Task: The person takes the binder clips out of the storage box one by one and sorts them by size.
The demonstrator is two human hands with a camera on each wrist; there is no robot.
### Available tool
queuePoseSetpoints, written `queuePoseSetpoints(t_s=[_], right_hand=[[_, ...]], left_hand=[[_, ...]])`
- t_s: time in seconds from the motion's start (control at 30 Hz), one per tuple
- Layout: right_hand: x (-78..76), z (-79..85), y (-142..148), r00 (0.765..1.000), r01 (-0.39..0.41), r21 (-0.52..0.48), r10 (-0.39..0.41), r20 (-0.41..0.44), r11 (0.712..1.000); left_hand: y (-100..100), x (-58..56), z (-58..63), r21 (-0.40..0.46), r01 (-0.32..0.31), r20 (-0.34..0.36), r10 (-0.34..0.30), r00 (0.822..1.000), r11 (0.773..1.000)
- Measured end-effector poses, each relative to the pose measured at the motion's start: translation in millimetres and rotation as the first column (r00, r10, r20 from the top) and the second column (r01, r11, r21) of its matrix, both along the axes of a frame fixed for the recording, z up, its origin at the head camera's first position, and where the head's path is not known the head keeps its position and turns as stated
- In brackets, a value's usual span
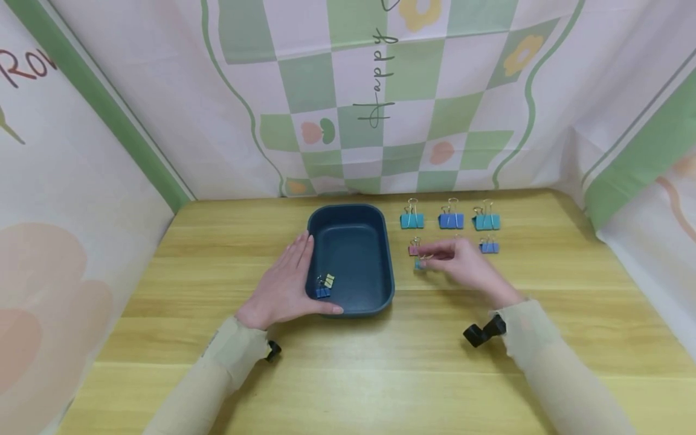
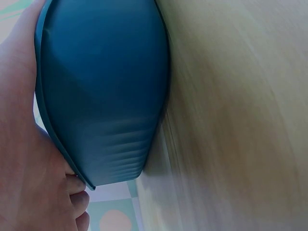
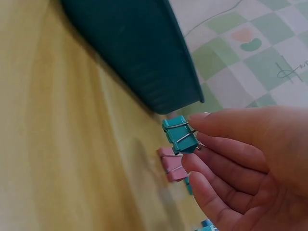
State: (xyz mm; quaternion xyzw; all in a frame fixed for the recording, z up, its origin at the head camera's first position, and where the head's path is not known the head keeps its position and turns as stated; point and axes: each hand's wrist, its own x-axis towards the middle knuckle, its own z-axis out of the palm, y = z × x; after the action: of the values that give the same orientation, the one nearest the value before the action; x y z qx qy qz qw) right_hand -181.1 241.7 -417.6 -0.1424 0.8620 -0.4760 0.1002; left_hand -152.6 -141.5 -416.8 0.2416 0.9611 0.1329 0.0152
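Note:
My right hand (image 1: 462,263) pinches a small teal binder clip (image 3: 180,135) between thumb and fingers, just right of the dark blue tray (image 1: 353,308). A pink binder clip (image 3: 173,166) stands right behind the held one. With straight fingers along the tray's left rim and the thumb over its near rim, my left hand (image 1: 285,287) rests against the tray. Inside it, at the near left corner, lie a small yellow binder clip (image 1: 329,281) and a small blue binder clip (image 1: 323,293).
Along the table's back stand three larger binder clips: a teal one (image 1: 411,221), a blue one (image 1: 451,221) and another teal one (image 1: 487,222). In front is a smaller blue clip (image 1: 489,248). A printed cloth (image 1: 359,90) hangs behind the wooden table (image 1: 370,374).

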Motion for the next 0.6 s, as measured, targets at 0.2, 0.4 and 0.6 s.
queuePoseSetpoints(t_s=[0.2,0.4,0.6], right_hand=[[2.4,-9.9,0.4,1.0,0.003,0.052,-0.003,-0.005,0.999],[3.1,-16.5,1.2,1.0,0.021,0.088,-0.02,-0.018,0.996],[1.9,-18.1,1.1,0.999,0.036,0.083,-0.035,-0.013,0.996]], left_hand=[[0.6,0.9,0.9,0.012,-0.003,0.016,0.003,1.0,1.0],[1.1,0.6,1.2,0.001,-0.003,0.014,0.003,1.0,1.0],[0.4,0.1,1.2,-0.004,0.002,0.009,-0.002,1.0,1.0]])
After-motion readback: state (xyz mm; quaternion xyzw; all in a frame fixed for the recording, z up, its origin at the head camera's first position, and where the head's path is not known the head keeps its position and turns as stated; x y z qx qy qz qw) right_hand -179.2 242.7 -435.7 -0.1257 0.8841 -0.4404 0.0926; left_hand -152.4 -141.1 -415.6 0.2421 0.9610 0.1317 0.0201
